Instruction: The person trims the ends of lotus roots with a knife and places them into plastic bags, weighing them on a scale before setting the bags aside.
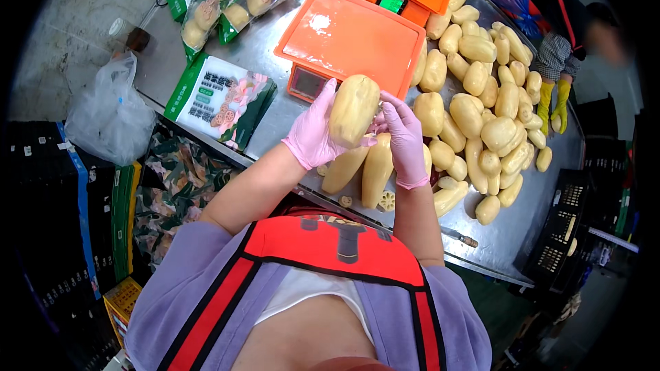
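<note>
My left hand, in a pink glove, holds a thick peeled lotus root section tilted upright over the steel table. Just right of the root is my right hand, also gloved in pink, its thumb and fingers pinched near the root's side; whether it grips something small there I cannot tell. Longer peeled lotus roots lie beneath both hands, with a cut lotus root slice by them. Beyond the hands stands an orange scale. A large pile of peeled lotus roots covers the table to the right.
Printed packaging bags are stacked at left, with filled bags behind. A knife lies near the front edge. A clear plastic bag hangs at the left edge. A co-worker's yellow-gloved hands are at the far right, near a black crate.
</note>
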A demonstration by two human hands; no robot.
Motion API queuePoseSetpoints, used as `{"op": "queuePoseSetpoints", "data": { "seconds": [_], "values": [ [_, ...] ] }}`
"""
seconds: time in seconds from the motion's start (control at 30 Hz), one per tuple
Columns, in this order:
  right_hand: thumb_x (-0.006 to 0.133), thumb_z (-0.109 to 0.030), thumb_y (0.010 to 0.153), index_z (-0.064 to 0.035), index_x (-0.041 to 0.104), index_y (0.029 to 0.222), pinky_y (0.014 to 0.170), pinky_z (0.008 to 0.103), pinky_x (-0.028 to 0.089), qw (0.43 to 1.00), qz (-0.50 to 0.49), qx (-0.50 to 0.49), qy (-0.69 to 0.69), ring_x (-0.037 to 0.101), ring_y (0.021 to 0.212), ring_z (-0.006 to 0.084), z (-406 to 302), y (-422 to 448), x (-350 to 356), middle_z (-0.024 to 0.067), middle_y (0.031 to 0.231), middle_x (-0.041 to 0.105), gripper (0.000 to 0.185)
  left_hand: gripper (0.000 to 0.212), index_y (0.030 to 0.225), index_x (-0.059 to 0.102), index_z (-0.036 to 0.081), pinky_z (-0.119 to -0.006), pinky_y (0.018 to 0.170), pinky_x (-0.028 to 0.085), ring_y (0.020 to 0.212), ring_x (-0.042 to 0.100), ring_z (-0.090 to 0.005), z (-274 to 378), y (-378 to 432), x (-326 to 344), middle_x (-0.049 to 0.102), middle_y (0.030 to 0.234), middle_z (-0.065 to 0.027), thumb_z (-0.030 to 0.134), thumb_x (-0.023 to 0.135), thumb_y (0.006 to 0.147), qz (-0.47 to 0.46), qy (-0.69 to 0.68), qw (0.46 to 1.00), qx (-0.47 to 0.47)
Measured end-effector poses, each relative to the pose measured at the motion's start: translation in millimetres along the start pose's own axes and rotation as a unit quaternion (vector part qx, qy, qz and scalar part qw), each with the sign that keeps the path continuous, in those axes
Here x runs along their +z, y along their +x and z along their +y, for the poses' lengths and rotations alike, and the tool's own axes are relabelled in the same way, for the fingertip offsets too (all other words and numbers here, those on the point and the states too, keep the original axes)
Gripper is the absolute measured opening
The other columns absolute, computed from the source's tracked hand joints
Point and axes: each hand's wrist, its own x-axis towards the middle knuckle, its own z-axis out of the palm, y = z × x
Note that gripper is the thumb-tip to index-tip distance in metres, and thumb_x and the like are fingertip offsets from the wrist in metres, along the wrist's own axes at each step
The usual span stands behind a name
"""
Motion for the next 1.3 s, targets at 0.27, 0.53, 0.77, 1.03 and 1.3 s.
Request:
{"op": "queuePoseSetpoints", "data": {
  "seconds": [0.27, 0.53, 0.77, 1.03, 1.3],
  "values": [
    [0.072, -0.015, 0.083, -0.0023, 0.049, 0.133, 0.089, 0.0307, 0.047, 0.983, 0.003, -0.142, -0.115, 0.054, 0.108, 0.0186, 13.2, -11.5, 18.7, 0.0113, 0.125, 0.054, 0.057, 0.048, 0.136, 0.042, 0.01, -0.049, 0.097, 0.05, 0.115, 0.057, -0.0302, 5.0, 9.1, -23.6, 0.055, 0.126, -0.0149, 0.039, 0.048, 0.099, 0.002, -0.052, 0.998, 0.018],
    [0.085, -0.021, 0.065, -0.0038, 0.049, 0.133, 0.103, 0.042, 0.041, 0.872, 0.079, -0.342, -0.34, 0.048, 0.125, 0.0362, 19.5, -11.6, 38.1, 0.0203, 0.135, 0.048, 0.079, 0.048, 0.137, 0.042, 0.013, -0.045, 0.101, 0.046, 0.12, 0.053, -0.0242, -11.4, 16.9, -2.4, 0.051, 0.132, -0.0089, 0.044, 0.045, 0.099, 0.054, -0.048, 0.997, 0.026],
    [0.082, -0.016, 0.068, 0.0001, 0.054, 0.128, 0.102, 0.0384, 0.044, 0.889, 0.104, -0.349, -0.279, 0.057, 0.117, 0.0325, 6.8, -15.7, 12.1, 0.0205, 0.126, 0.058, 0.068, 0.053, 0.14, 0.039, 0.012, -0.04, 0.101, 0.046, 0.122, 0.052, -0.0227, -25.4, 20.3, 2.8, 0.05, 0.135, -0.0081, 0.047, 0.04, 0.1, 0.02, 0.018, 1.0, 0.013],
    [0.063, -0.02, 0.09, -0.0012, 0.042, 0.139, 0.105, 0.0311, 0.038, 0.972, 0.075, -0.1, 0.197, 0.051, 0.119, 0.0173, 1.0, -69.9, -52.3, 0.009, 0.129, 0.055, 0.056, 0.059, 0.131, 0.046, 0.007, -0.033, 0.096, 0.045, 0.111, 0.056, -0.0206, -46.5, 42.9, 17.0, 0.056, 0.121, -0.0101, 0.03, 0.073, 0.084, 0.004, 0.414, 0.908, 0.068],
    [0.053, -0.028, 0.096, -0.0051, 0.039, 0.141, 0.08, 0.0349, 0.054, 0.942, 0.151, 0.039, 0.299, 0.059, 0.106, 0.0213, 30.7, -174.4, -147.9, 0.0111, 0.129, 0.054, 0.052, 0.069, 0.142, 0.033, 0.007, -0.034, 0.093, 0.046, 0.109, 0.058, -0.0241, -115.4, 68.1, 27.3, 0.049, 0.133, -0.0168, 0.036, 0.067, 0.089, -0.088, 0.606, 0.789, -0.054]
  ]
}}
